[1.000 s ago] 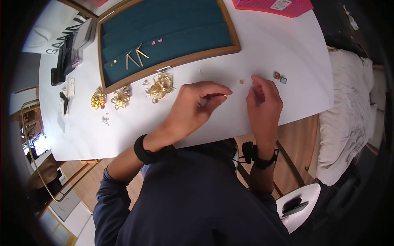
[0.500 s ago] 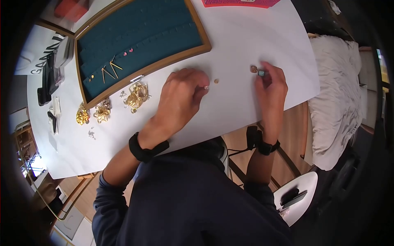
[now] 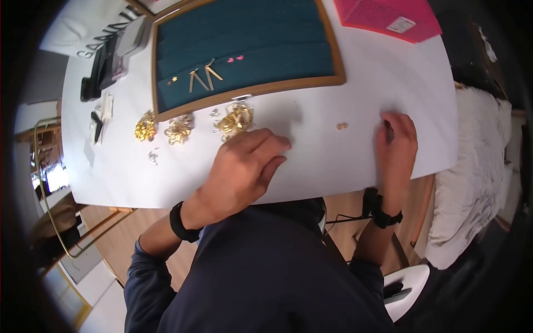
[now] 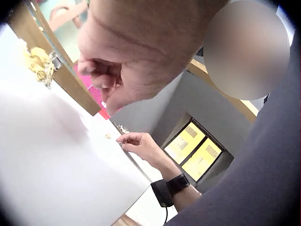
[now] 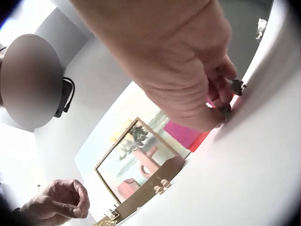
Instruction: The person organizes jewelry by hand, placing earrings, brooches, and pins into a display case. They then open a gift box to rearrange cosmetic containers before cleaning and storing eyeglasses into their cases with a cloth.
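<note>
In the head view my left hand [image 3: 239, 172] hovers over the table's near side, close to a tangle of gold jewelry [image 3: 236, 119]. Its fingers curl toward the thumb; a small pale glint shows among them in the left wrist view, and I cannot tell whether it is something held. My right hand [image 3: 398, 144] is low at the table's right. In the right wrist view its thumb and fingers pinch a dark square stone earring [image 5: 225, 111], with another stone earring [image 5: 237, 87] at the fingertips. Two small gold earrings [image 3: 342, 126] lie between the hands.
A wooden display case [image 3: 250, 86] lined in dark teal holds several earrings at the back. More gold jewelry piles [image 3: 179, 130] and small clear pieces [image 3: 153, 156] lie left. A pink box [image 3: 388, 19] stands back right; black cases [image 3: 100, 66] sit at far left.
The second small gold earring has come to lie beside the first. My left hand has drawn back leftward from them. My right hand has gone rightward onto the stone earrings.
</note>
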`<action>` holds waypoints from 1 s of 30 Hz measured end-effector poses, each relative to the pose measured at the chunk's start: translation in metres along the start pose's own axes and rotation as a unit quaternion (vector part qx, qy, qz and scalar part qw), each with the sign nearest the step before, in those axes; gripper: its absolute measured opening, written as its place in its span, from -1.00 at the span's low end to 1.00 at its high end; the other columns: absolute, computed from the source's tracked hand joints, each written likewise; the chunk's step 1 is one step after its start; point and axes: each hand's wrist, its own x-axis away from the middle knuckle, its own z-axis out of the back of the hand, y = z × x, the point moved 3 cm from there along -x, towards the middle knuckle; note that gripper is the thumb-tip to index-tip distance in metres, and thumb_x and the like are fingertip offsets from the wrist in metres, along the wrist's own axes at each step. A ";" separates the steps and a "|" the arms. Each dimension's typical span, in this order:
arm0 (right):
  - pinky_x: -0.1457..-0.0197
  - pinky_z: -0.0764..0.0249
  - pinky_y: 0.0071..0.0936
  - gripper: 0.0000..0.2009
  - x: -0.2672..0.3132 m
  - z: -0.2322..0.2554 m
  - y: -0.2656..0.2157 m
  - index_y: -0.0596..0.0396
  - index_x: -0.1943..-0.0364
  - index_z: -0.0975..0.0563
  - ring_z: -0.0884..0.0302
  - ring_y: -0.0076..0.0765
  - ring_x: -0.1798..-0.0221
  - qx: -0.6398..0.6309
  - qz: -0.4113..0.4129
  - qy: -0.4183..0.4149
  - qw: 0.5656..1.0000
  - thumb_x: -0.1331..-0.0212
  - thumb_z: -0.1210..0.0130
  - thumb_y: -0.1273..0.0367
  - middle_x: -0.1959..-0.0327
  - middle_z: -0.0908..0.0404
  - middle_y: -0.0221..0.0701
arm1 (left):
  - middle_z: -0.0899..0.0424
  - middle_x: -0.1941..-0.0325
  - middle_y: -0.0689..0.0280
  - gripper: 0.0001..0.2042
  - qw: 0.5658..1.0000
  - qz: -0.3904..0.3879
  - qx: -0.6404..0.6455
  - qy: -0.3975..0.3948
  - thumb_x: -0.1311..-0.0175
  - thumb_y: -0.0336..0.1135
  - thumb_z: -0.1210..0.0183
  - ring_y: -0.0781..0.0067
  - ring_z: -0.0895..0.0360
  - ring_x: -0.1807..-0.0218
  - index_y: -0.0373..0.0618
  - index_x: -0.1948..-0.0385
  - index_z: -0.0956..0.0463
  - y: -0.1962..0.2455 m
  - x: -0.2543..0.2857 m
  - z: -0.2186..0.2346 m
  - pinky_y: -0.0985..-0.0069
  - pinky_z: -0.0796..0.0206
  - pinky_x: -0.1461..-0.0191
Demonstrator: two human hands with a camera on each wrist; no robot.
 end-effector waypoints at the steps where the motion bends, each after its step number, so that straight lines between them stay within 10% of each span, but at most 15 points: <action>1: -0.13 -0.53 -0.21 -0.81 -0.002 0.001 -0.006 0.24 0.16 -0.64 -0.62 -0.03 0.03 0.018 0.006 0.005 1.000 -0.13 -0.16 0.62 0.11 -0.65 -0.17 | -0.68 0.26 0.20 -0.77 1.000 0.004 -0.001 0.001 -0.10 -0.63 -0.39 0.25 -0.63 0.29 -0.22 0.21 -0.62 -0.001 0.003 0.005 0.43 -0.48 0.24; 8: 0.02 -0.49 -0.63 -0.79 -0.044 0.016 -0.054 0.28 0.03 -0.66 -0.58 -0.58 0.21 -0.438 -0.119 -0.086 0.887 -0.28 -0.15 0.57 0.23 -0.68 -0.43 | -0.73 0.24 0.08 -0.89 0.998 0.040 -0.032 0.042 -0.21 -0.61 -0.29 0.11 -0.72 0.21 -0.30 0.25 -0.66 -0.041 -0.025 0.080 0.35 -0.52 0.10; 14: -0.09 -0.59 -0.58 -0.71 -0.143 -0.054 -0.125 0.25 -0.09 -0.59 -0.67 -0.51 0.11 -0.493 0.061 -0.356 0.791 -0.36 -0.17 0.41 0.05 -0.69 -0.35 | -0.81 0.17 0.14 -0.83 0.997 -0.018 -0.072 -0.020 -0.37 -0.49 -0.25 0.37 -0.76 0.15 -0.25 0.06 -0.69 -0.117 -0.117 0.083 0.46 -0.56 0.00; 19: 0.06 -0.62 -0.64 -0.75 -0.178 -0.099 -0.137 0.21 0.02 -0.63 -0.68 -0.54 0.21 -0.413 0.062 -0.411 0.810 -0.30 -0.23 0.38 0.23 -0.69 -0.40 | -0.81 0.25 0.19 -0.66 0.997 0.060 -0.035 -0.026 -0.18 -0.52 -0.34 0.38 -0.76 0.19 -0.26 -0.03 -0.63 -0.121 -0.128 0.067 0.47 -0.55 0.03; 22: 0.26 -0.52 -0.72 -0.77 -0.182 -0.109 -0.142 0.15 0.04 -0.65 -0.60 -0.67 0.34 -0.335 0.078 -0.433 0.833 -0.28 -0.25 0.36 0.31 -0.68 -0.49 | -0.76 0.49 0.17 -0.88 0.992 0.092 0.084 -0.032 -0.17 -0.62 -0.19 0.49 -0.71 0.40 -0.37 0.26 -0.59 -0.126 -0.132 0.062 0.54 -0.49 0.35; 30: 0.46 -0.26 -0.69 -0.79 -0.180 -0.106 -0.146 0.09 0.14 -0.69 -0.47 -0.73 0.45 -0.273 0.120 -0.426 0.854 -0.20 -0.26 0.32 0.41 -0.62 -0.57 | -0.75 0.48 0.10 -0.83 0.995 0.086 0.045 -0.001 -0.06 -0.61 -0.22 0.41 -0.72 0.40 -0.37 0.28 -0.60 -0.119 -0.131 0.059 0.44 -0.53 0.26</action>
